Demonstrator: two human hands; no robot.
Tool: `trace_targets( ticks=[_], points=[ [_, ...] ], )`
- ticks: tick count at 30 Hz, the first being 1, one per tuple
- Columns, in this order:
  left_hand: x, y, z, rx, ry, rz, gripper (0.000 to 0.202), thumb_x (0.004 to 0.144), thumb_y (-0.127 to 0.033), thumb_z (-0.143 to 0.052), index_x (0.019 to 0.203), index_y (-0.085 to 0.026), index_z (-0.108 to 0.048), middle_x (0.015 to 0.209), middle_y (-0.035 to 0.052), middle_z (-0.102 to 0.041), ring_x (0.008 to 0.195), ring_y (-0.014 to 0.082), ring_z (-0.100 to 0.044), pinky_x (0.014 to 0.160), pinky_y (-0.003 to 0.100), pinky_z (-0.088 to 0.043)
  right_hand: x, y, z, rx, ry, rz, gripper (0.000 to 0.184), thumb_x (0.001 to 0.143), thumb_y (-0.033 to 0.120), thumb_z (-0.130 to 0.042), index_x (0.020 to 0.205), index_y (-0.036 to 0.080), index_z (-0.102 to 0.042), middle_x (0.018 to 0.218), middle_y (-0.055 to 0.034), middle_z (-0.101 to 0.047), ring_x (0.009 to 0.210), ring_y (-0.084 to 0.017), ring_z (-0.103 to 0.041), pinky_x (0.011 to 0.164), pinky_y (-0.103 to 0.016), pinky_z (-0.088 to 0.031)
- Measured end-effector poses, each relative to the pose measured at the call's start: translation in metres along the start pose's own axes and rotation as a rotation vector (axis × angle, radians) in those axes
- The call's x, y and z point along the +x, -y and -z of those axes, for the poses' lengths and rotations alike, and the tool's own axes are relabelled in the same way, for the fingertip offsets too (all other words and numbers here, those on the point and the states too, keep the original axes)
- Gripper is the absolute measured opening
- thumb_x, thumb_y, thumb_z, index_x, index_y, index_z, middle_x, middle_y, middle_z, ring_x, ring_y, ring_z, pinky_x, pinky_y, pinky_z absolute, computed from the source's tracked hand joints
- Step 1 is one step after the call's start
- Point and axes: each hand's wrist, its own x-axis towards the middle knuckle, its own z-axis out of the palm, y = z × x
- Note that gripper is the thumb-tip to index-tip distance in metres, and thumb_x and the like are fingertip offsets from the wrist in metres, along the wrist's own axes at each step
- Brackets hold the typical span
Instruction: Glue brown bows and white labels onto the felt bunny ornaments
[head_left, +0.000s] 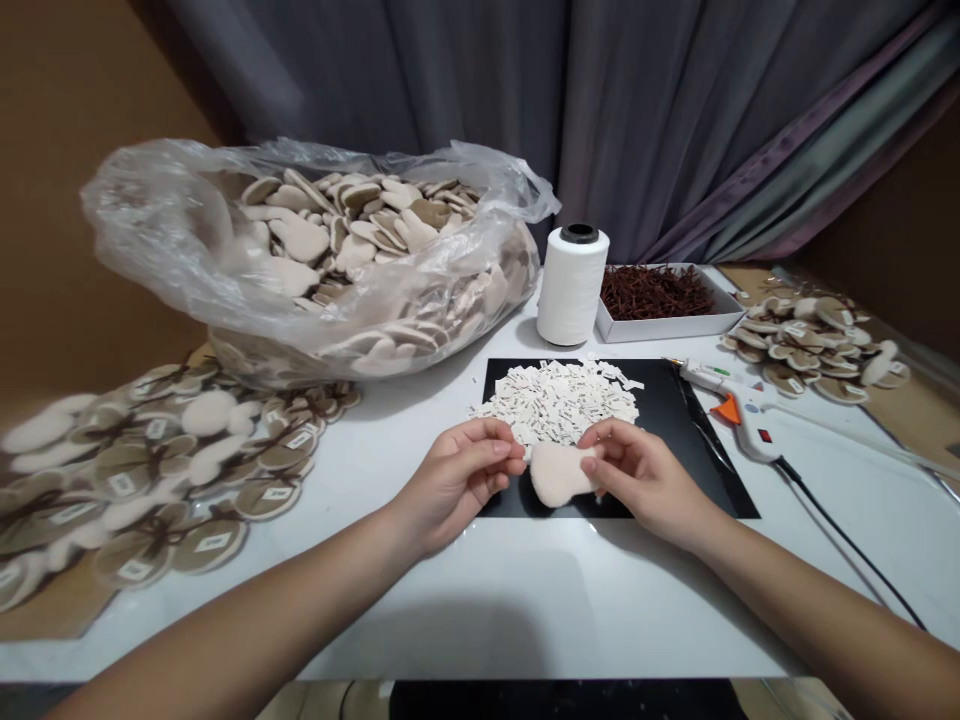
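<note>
A pale beige felt piece [559,476], rounded and lobed, lies low over the front edge of a pile of small paper labels [555,405]. The pile rests on a black mat [675,440]. My right hand [645,480] pinches the felt piece between its thumb and fingers. My left hand [457,480] sits just left of the felt, its fingers curled together and their tips close to the felt's upper left edge. Whether those fingers hold a small label is hidden.
A clear plastic bag [180,230] of felt shapes stands at the back left beside a white thread spool [572,285]. A white box [667,325] holds brown strands. A hot glue gun [742,420] lies right of the mat. Assembled felt pieces [142,490] lie in heaps at both sides.
</note>
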Motion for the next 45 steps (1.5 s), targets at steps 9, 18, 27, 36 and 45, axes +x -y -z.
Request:
trace_targets(
  ticks=[9,18,27,36,45],
  points=[
    [-0.016,-0.009,0.022,0.391,0.799,0.261,0.032,0.046,-0.045,-0.083,0.050,-0.020,-0.064,0.042,0.0031,-0.060,0.033,0.0152,-0.054,0.033,0.024,-0.043,-0.001,0.006,0.000,0.018,0.021,0.010,0.017,0.080,0.033,-0.060,0.086,0.019,-0.053,0.066,0.0022,-0.051,0.056,-0.010,-0.048,0.051,-0.023,-0.038],
    [0.004,-0.008,0.021,0.856,0.384,-0.271,0.039,0.072,-0.052,-0.065,0.061,-0.016,-0.055,0.049,-0.0018,-0.052,0.042,0.0089,-0.045,0.041,0.021,-0.038,-0.006,0.001,0.002,-0.387,-0.003,0.259,0.010,0.084,0.019,-0.055,0.093,0.021,-0.056,0.077,-0.0019,-0.062,0.068,-0.014,-0.058,0.058,-0.025,-0.044],
    [0.003,0.004,0.014,1.433,0.514,-0.840,0.011,0.074,-0.029,-0.070,0.079,-0.020,-0.068,0.098,0.0061,-0.061,0.091,0.0176,-0.055,0.083,0.030,-0.045,-0.014,0.011,-0.002,-0.826,0.286,0.649,0.022,0.070,0.007,-0.055,0.086,0.017,-0.065,0.096,-0.0080,-0.061,0.092,-0.022,-0.052,0.077,-0.036,-0.046],
    [0.004,0.011,0.012,1.422,0.528,-0.875,0.009,0.082,-0.023,-0.064,0.086,-0.019,-0.071,0.096,0.0066,-0.061,0.091,0.0167,-0.055,0.085,0.030,-0.043,-0.012,-0.001,-0.011,-0.738,0.175,0.569,0.014,0.085,0.017,-0.056,0.087,0.019,-0.070,0.096,-0.0080,-0.059,0.092,-0.020,-0.050,0.079,-0.035,-0.046],
    [0.002,0.013,0.014,1.466,0.370,-0.671,0.010,0.076,-0.032,-0.069,0.080,-0.025,-0.075,0.088,0.0034,-0.046,0.085,0.0161,-0.049,0.077,0.029,-0.042,-0.012,-0.007,-0.016,-0.718,0.099,0.578,0.011,0.083,0.020,-0.062,0.080,0.020,-0.072,0.084,-0.0066,-0.056,0.083,-0.019,-0.048,0.071,-0.034,-0.043]
  ],
)
